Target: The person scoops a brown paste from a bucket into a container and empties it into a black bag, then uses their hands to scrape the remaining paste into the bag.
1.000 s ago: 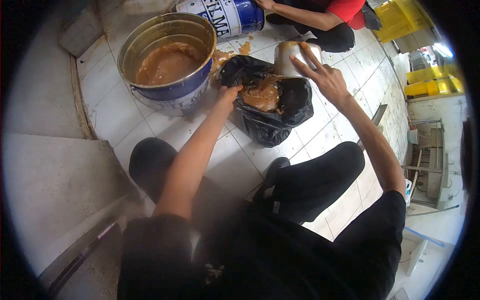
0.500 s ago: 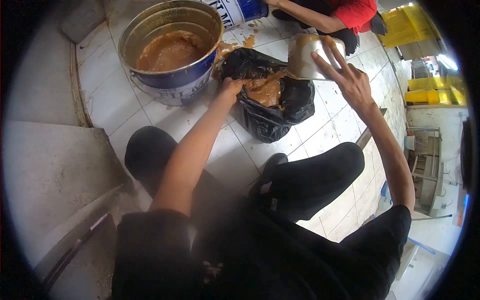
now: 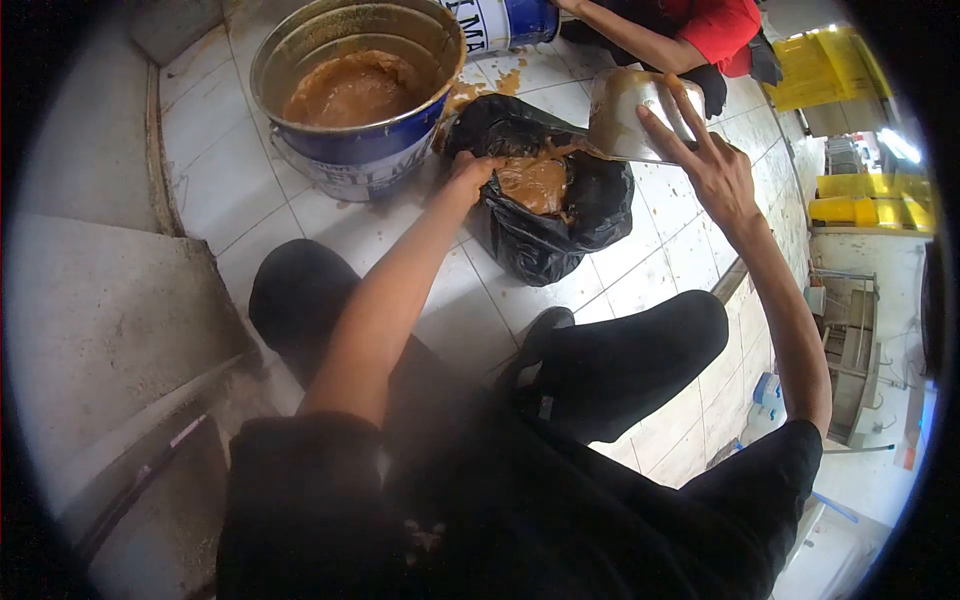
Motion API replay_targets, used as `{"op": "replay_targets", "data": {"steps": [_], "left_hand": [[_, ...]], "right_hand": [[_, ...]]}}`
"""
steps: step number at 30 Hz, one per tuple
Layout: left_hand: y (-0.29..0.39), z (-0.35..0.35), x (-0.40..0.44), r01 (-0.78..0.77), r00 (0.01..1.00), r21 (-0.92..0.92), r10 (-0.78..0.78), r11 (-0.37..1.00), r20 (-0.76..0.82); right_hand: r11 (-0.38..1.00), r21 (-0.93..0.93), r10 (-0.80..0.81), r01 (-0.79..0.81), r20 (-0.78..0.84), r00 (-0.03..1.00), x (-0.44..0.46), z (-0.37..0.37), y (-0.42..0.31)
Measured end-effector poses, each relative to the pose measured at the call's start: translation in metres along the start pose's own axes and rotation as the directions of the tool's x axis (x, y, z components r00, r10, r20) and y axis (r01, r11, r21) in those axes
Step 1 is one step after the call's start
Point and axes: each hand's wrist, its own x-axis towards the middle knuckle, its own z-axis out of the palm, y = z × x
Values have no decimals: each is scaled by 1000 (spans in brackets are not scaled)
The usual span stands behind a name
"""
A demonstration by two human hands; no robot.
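My left hand (image 3: pixel 472 178) grips the near-left rim of a black plastic bag (image 3: pixel 535 250) that stands open on the floor. Thick brown paste (image 3: pixel 535 186) lies inside the bag. Up and to the right, my right hand (image 3: pixel 712 165) holds a metal pot (image 3: pixel 628 110) tilted on its side, fingers spread over its base. Brown paste runs from the pot's lip down into the bag. Left of the bag stands a blue and white bucket (image 3: pixel 365 165), partly filled with the same brown paste.
Another blue and white bucket (image 3: pixel 500 24) lies at the top, with a co-worker in a red shirt (image 3: pixel 728 30) beside it. Brown spills (image 3: pixel 508 80) mark the tiled floor (image 3: pixel 440 290). A low wall (image 3: pixel 110 300) stands at the left. My bent knees flank the floor before me.
The pot in my right hand has moved right and tipped further, with paste now streaming from its lip. My left hand stays at the bag's rim. The view has shifted slightly.
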Motion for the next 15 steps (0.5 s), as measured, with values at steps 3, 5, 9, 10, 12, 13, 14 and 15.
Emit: {"op": "replay_targets", "data": {"steps": [3, 5, 9, 10, 12, 13, 14, 15], "left_hand": [[9, -3, -10, 22, 1000, 21, -22, 1000, 16], [5, -2, -2, 31, 999, 32, -32, 999, 22], [-4, 2, 11, 46, 999, 106, -44, 993, -14], [-3, 2, 9, 23, 999, 131, -19, 991, -37], [-4, 1, 5, 28, 999, 98, -25, 995, -30], [-6, 1, 7, 29, 999, 65, -28, 997, -23], [-7, 0, 10, 31, 999, 64, -29, 998, -25], [-8, -1, 13, 35, 999, 80, -34, 996, -13]], "right_hand": [[1000, -14, -4, 5, 29, 1000, 1, -3, 0], [1000, -27, 2, -1, 22, 1000, 1, -4, 0], [999, -16, 32, -31, 48, 998, 1, -13, 1], [999, -14, 32, -32, 25, 999, 1, -13, 3], [999, -9, 31, -31, 5, 1000, 0, -14, 6], [999, -31, 23, -23, 1, 1000, -1, -13, 10], [998, -54, 15, -15, -3, 1000, 0, -14, 13], [999, -53, 12, -12, -4, 1000, 0, -14, 15]]}}
